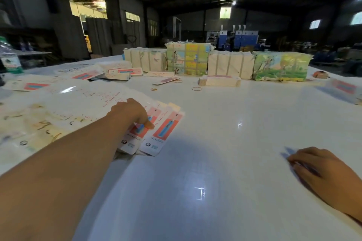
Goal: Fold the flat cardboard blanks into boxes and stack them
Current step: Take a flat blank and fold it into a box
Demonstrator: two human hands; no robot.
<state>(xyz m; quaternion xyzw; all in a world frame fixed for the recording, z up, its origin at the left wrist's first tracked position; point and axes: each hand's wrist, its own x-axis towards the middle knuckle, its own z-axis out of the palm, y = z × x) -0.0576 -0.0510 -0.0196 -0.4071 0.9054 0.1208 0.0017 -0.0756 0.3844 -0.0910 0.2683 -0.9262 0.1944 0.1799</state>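
A fanned pile of flat white blanks with red and blue print [162, 133] lies left of centre on the white table [225, 143]. My left hand [133, 112] reaches over the pile, its curled fingers and thumb pinching the top blank near its middle. My right hand [321, 166] rests on the bare table at the lower right, fingers stretched out flat and holding nothing. Folded boxes and more loose blanks [123, 72] lie farther back on the left.
Wrapped bundles of blanks [229, 63] stand in a row across the far side. A small stack of blanks [219, 80] and rubber bands [196, 89] lie before them. A water bottle [8, 56] stands at far left. Printed sheets [58, 107] cover the left.
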